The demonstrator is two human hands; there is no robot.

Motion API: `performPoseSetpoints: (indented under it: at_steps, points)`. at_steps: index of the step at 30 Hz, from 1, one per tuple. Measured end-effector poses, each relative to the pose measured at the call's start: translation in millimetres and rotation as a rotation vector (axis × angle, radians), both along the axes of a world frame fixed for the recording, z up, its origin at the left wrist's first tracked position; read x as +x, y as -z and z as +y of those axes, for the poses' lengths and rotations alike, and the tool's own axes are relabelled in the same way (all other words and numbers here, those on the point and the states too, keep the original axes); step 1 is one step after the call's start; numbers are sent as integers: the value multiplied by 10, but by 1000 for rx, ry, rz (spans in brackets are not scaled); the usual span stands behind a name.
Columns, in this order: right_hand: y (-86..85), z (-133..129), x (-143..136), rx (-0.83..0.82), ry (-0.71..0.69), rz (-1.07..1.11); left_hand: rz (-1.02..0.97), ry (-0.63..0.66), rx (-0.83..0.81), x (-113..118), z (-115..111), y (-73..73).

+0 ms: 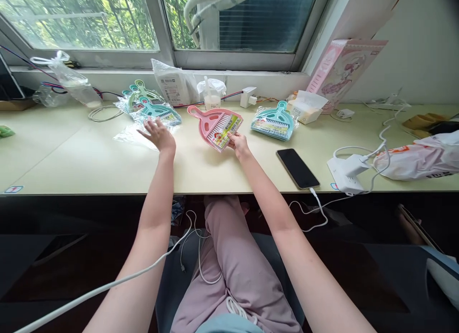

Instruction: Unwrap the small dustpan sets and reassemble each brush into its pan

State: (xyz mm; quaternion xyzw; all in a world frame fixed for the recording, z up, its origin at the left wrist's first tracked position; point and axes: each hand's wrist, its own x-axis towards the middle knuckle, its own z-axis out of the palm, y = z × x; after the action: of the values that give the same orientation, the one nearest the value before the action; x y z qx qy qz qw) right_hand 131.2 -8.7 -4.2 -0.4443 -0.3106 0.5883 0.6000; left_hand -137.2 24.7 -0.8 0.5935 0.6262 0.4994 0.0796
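Holding the pink dustpan set (214, 125), the right hand (238, 145) pinches its lower corner, by the printed label, between thumb and fingers. The set's handle points up and away, leftward from those fingertips. Whether its lower edge rests on the table (204, 173) cannot be told.

Left hand (160, 136): fingers spread wide, palm down, no item held. It is positioned just short of the pile of green and teal sets (152, 106), near the loose clear film (132, 136). Contact with either cannot be confirmed.

Status of items: one teal dustpan set (275, 120) lies flat to the right of the right fingers, apart from the pile and with clear wrapping about it. The pink set is in hand, between that teal set and the pile. Several sets lie overlapped beyond the left fingertips; exact count not established.

Assessment: handling of the pink set appears to be in progress, as it is held and not set down. The teal set at right appears to be out of hand and at rest. The piled sets appear loosely gathered, not squared up. Whether any set is finished with, or waiting, cannot be determined from their positions. Whether the pink set has an outer bag of its own is likewise unclear. A phone (297, 168) lies nearer the table edge, right of the right fingers, with a cable attached.
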Motion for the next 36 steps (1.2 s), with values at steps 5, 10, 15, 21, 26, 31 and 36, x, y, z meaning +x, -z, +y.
performPoseSetpoints:
  at_steps: [5, 10, 15, 21, 26, 31, 36]
  points:
    - [-62, -67, -84, -62, -54, -67, 422, -309, -424, -145, 20, 91]
    - [-34, -87, -181, -65, -151, -155, 575, -154, -449, 0, 24, 43]
    - [73, -23, -182, -87, -70, -211, 450, -124, -444, -40, 35, 8]
    - [154, 58, -113, -84, -30, -177, 516, -214, -433, -121, 52, 48]
    - [79, 16, -119, -101, -89, -155, 623, -205, -471, -46, 26, -8]
    - [-3, -75, -163, -102, -146, -125, 520, -272, -320, 23, -34, -94]
    - [-92, -114, -156, -62, -119, -13, 415, -270, 15, 96, -123, -145]
